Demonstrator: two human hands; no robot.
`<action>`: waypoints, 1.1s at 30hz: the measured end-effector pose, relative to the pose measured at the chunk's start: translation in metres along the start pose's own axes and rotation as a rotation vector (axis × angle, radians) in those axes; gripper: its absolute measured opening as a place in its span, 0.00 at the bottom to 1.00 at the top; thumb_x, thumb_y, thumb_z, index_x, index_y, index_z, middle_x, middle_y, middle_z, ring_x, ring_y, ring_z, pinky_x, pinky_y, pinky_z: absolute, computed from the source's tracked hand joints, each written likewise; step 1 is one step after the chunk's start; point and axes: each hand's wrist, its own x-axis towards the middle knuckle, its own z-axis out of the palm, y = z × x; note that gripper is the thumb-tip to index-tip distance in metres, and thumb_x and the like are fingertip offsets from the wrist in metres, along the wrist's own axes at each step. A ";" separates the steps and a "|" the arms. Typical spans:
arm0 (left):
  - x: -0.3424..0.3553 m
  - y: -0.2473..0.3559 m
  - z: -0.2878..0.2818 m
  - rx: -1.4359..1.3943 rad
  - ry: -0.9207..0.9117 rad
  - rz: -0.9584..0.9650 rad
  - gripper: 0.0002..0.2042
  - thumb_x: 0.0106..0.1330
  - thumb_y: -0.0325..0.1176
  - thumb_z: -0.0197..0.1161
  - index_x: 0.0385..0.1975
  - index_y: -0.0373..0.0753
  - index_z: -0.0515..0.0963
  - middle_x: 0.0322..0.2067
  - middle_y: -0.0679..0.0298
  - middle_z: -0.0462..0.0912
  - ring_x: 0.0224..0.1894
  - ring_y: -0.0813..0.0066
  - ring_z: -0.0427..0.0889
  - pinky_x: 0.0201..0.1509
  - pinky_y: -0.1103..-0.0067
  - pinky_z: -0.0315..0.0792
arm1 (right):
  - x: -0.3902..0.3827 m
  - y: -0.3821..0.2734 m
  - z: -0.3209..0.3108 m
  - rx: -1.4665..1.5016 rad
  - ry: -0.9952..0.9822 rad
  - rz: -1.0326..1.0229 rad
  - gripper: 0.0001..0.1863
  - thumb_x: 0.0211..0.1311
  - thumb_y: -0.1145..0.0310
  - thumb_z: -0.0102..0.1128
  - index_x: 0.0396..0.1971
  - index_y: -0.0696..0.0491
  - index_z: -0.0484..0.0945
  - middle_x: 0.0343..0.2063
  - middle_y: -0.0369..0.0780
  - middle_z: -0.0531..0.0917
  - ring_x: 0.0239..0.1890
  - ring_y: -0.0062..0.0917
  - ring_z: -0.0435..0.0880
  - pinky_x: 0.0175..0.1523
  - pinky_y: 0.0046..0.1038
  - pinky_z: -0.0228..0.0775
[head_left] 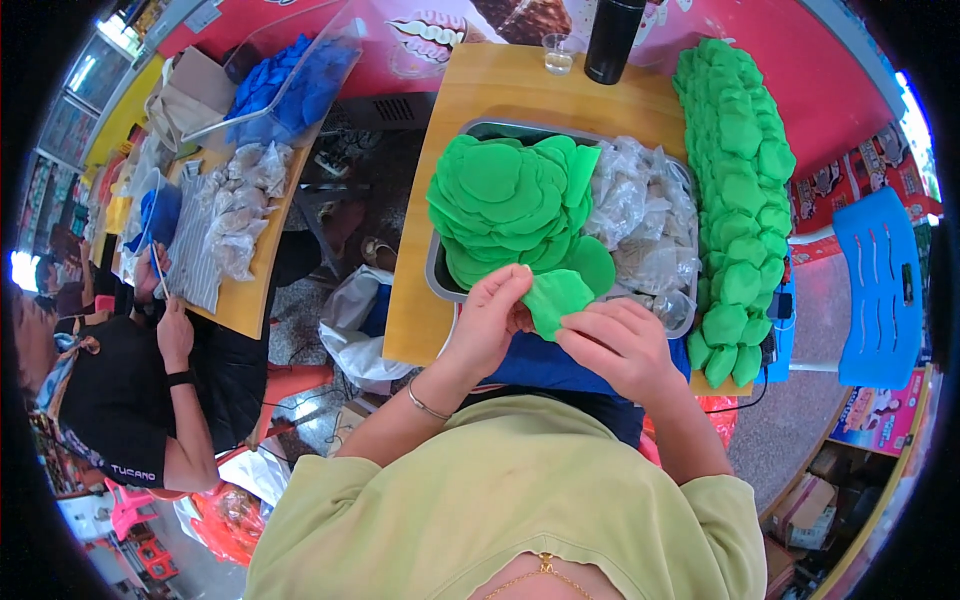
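Between my two hands a green fabric piece (558, 300) is stretched over the near edge of a metal tray (436, 268). My left hand (492, 310) pinches its left side, and my right hand (622, 345) pinches its right side. Just beyond my hands, a layered heap of flat green round pieces (500, 195) fills the left part of the tray. Small clear plastic bags (640, 205) with pale contents crowd its right part. To the right of the tray runs a long stack of green petal-shaped pieces (738, 200) in overlapping rows.
On the wooden table (410, 310) a black bottle (613, 40) and a clear cup (559, 54) stand at the far edge. A blue chair (878, 290) is at right. At left, a co-worker (125, 400) sits at another table holding a thin stick, near a bin of blue fabric (290, 90).
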 end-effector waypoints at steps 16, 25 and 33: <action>-0.007 0.000 -0.007 -0.143 -0.271 -0.092 0.05 0.66 0.34 0.53 0.37 0.42 0.70 0.31 0.70 0.76 0.29 0.84 0.75 0.29 0.87 0.69 | 0.012 0.005 -0.005 0.380 0.110 0.472 0.13 0.48 0.87 0.50 0.32 0.55 0.77 0.33 0.43 0.79 0.38 0.34 0.80 0.42 0.29 0.73; -0.006 -0.001 -0.006 -0.364 -0.394 -0.138 0.10 0.68 0.41 0.50 0.43 0.44 0.68 0.28 0.70 0.71 0.19 0.85 0.63 0.21 0.89 0.59 | 0.006 0.017 0.016 0.473 0.146 0.545 0.14 0.45 0.90 0.48 0.30 0.58 0.76 0.31 0.42 0.80 0.35 0.30 0.79 0.41 0.25 0.70; 0.002 -0.004 -0.020 -0.583 -0.263 -0.177 0.13 0.68 0.39 0.50 0.47 0.42 0.65 0.35 0.69 0.72 0.24 0.85 0.65 0.25 0.89 0.62 | -0.004 0.020 0.028 0.652 0.221 0.690 0.11 0.52 0.87 0.48 0.34 0.59 0.73 0.28 0.41 0.78 0.31 0.25 0.79 0.37 0.22 0.70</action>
